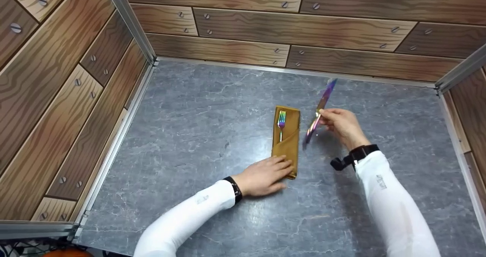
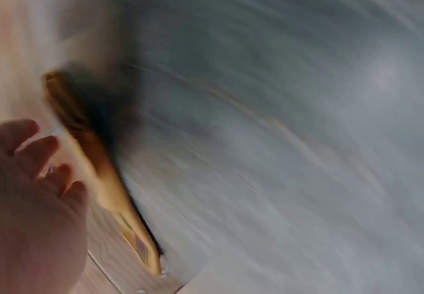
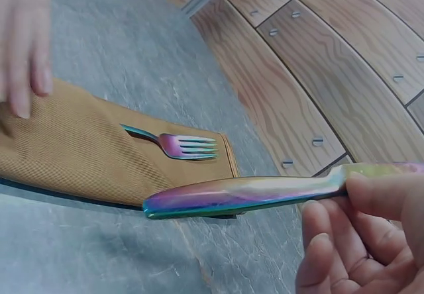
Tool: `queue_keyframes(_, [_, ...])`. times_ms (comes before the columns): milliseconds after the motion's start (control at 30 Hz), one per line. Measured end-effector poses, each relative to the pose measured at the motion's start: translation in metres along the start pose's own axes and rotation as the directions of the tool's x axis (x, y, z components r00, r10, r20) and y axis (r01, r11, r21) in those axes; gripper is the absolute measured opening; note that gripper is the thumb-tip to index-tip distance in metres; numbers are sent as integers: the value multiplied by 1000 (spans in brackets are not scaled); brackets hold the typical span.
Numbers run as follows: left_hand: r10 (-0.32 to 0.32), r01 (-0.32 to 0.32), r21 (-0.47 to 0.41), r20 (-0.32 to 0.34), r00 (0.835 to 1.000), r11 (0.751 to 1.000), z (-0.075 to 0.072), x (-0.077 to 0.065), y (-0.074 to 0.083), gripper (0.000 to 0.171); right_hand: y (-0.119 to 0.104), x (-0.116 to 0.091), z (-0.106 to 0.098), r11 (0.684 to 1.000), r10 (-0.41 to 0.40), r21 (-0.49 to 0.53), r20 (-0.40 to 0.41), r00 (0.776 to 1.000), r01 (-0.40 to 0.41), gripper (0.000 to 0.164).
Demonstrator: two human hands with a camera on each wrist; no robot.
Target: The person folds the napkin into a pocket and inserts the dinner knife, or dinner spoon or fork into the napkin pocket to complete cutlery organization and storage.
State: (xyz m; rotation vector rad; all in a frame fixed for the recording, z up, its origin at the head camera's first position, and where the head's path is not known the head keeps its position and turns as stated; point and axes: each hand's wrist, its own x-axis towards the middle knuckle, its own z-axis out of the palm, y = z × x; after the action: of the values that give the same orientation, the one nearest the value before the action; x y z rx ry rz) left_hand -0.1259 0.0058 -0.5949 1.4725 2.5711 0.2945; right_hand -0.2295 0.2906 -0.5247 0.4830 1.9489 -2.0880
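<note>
A folded mustard-brown cloth napkin [image 1: 290, 135] lies on the grey table, its diagonal fold forming a pocket. From that pocket stick out the head and part of the handle of a rainbow-coloured fork [image 1: 281, 120]. My left hand [image 1: 265, 175] is at the napkin's near end, fingers extended over the cloth; the left wrist view is blurred. To the right of the napkin, my right hand [image 1: 341, 126] pinches a rainbow-coloured table knife [image 3: 245, 193] between thumb and fingers, around where handle and blade meet. The knife is raised over the table, blade pointing away, handle end toward the napkin.
The grey marbled tabletop [image 1: 190, 135] spreads around the napkin. Wood-patterned panels [image 1: 243, 25] wall it in at the back, left and right, with metal edging along their base. Some cables and an orange object [image 1: 68, 252] show below the table's near left corner.
</note>
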Motion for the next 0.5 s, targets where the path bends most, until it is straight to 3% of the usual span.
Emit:
queue_keyframes(67, [57, -60, 98, 35, 998, 993, 6, -5, -4, 70, -1, 4, 3, 1000, -16, -22, -17, 1000, 15, 26])
queue_keyframes(167, [94, -102, 172, 55, 994, 980, 13, -10, -7, 75, -1, 11, 8, 997, -41, -72, -32, 999, 39, 26])
queue_keyframes(500, [105, -122, 202, 91, 990, 972, 22, -10, -7, 77, 3, 30, 26, 977, -149, -162, -65, 987, 137, 28])
